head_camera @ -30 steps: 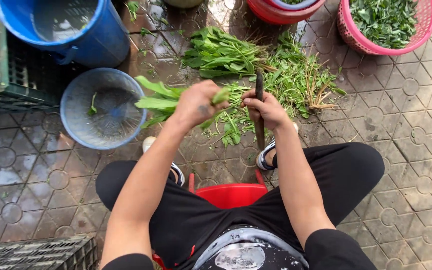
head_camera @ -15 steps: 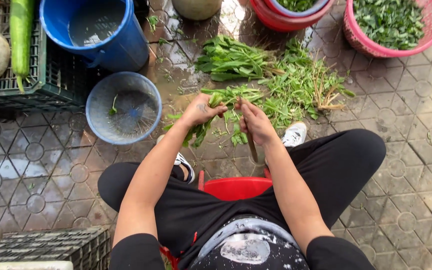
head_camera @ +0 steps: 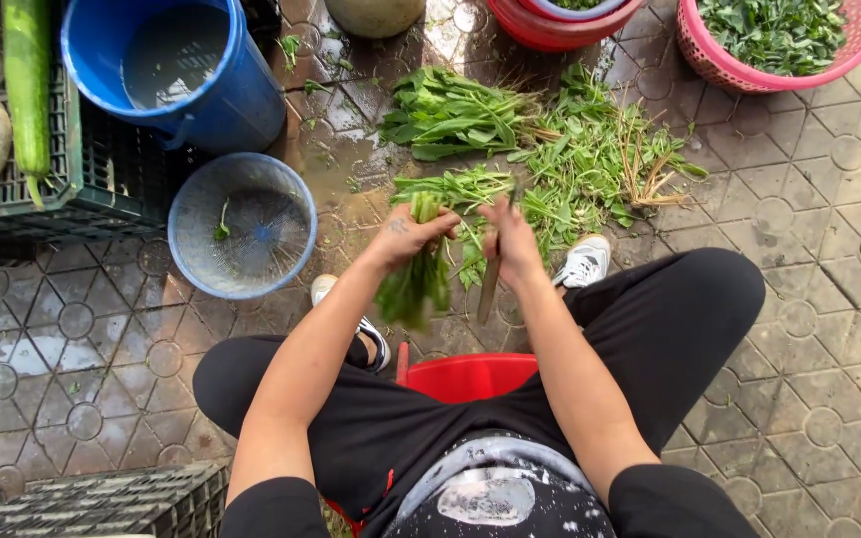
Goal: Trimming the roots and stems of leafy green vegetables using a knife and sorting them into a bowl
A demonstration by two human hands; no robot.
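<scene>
Greens bunch (head_camera: 413,284) hangs clamped in the left hand (head_camera: 406,237), just right of the pale blue basin (head_camera: 241,225); right hand (head_camera: 510,239) beside it closed around a knife (head_camera: 490,289).

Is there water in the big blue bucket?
Yes, partly full: the blue bucket shows a water surface inside, well below its rim.

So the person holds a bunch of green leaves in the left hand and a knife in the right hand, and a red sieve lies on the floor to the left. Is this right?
Not quite: the sieve is blue, not red, as the head view shows. The rest stands: the left hand grips a bunch of green leaves, the right hand holds a knife, and the sieve lies on the floor to the left.
</scene>
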